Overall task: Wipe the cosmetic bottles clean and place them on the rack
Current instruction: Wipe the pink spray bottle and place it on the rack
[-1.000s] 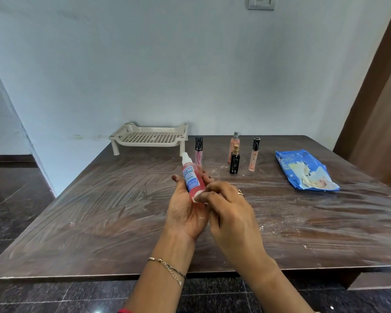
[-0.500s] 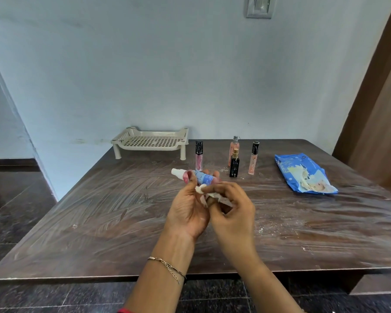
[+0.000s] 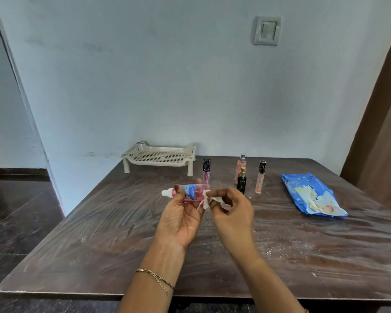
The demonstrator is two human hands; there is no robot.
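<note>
A pink bottle [image 3: 191, 191] with a blue label lies sideways, white cap leftward. Four slim bottles [image 3: 241, 180] stand right of the cream rack [image 3: 159, 157].

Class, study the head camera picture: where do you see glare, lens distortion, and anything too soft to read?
Head view: daylight sheen streaks the dusty table on the right; wide-angle bending bows the wall corner at left; the label on the pink bottle in the left hand is too soft to read; the wipe in the right hand looks slightly blurred.

Bottle [image 3: 191, 191] label unreadable; fingers [image 3: 178, 192] cover neck.
</note>
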